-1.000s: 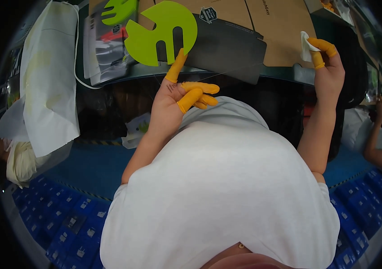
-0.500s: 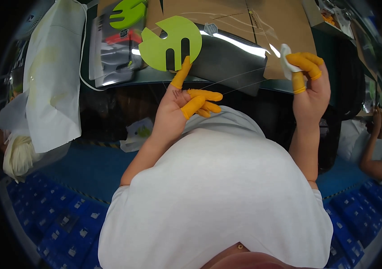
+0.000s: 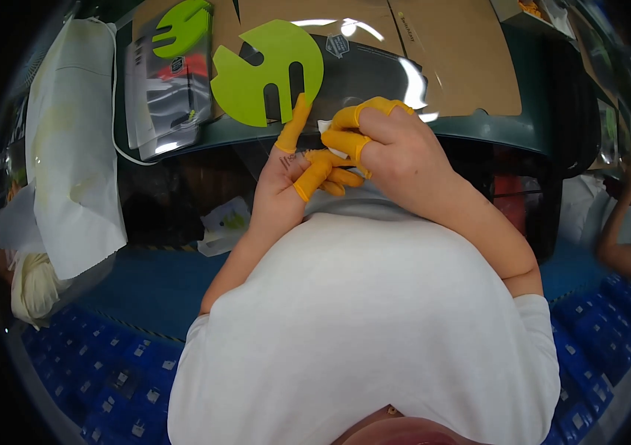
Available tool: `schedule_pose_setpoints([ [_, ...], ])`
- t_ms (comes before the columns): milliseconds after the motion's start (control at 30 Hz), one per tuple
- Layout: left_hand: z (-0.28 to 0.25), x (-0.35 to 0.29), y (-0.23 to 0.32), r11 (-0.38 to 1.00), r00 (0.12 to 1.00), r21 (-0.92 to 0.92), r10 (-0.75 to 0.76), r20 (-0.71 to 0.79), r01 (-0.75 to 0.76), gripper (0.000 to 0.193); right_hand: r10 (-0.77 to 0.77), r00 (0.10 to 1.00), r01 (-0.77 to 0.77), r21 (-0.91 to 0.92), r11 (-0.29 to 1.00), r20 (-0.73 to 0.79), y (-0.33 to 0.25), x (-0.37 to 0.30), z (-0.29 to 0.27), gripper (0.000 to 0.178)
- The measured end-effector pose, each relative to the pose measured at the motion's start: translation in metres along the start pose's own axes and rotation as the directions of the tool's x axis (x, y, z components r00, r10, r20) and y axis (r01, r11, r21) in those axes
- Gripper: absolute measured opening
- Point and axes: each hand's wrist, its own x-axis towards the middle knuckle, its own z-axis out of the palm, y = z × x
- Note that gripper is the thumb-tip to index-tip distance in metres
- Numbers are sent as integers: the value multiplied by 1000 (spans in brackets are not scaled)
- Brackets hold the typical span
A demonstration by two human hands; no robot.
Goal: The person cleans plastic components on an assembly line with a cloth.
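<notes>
A flat clear plastic package with a dark panel [image 3: 367,74] and a lime-green round shape with slots [image 3: 286,48] lies over the table's near edge. My left hand [image 3: 282,174], in yellow finger cots, grips its near edge, the thumb stretched up beside the green shape and the other fingers curled. My right hand [image 3: 401,148], also in yellow finger cots, pinches a small white wiping pad [image 3: 324,126] close to the left fingers. The right hand hides part of the pad and of the package's near side.
Brown cardboard [image 3: 464,67] covers the tabletop under the package. Similar packages [image 3: 160,104] are stacked at the left. A long white cover [image 3: 74,148] hangs further left. A box [image 3: 527,15] stands at the far right, and another person's arm [image 3: 619,230] shows at the right edge.
My right hand has swung left with the white pad, from the package's right side to beside my left hand. The left hand keeps its grip; the whole view has shifted slightly.
</notes>
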Motion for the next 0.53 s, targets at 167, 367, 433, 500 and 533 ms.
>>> schedule_pose_setpoints([
  [167, -3, 1, 3, 1000, 1000, -5, -4, 20, 4, 64, 260, 929, -321, -225, 920, -262, 47, 4, -12, 11],
  [367, -2, 3, 6, 999, 1000, 46, 17, 18, -18, 64, 17, 991, -31, -107, 994, -133, 20, 8, -7, 12],
  [433, -4, 0, 6, 997, 999, 71, 35, 15, -36, 64, 173, 953, -229, -217, 949, -247, 65, 1, -16, 17],
  [500, -8, 1, 6, 993, 999, 109, 31, 38, -35, 63, 429, 868, -412, 123, 903, -249, 80, -7, -40, 21],
  [533, -8, 1, 7, 993, 999, 111, 33, 40, -37, 63, 429, 868, -411, 123, 903, -251, 79, -6, -41, 21],
])
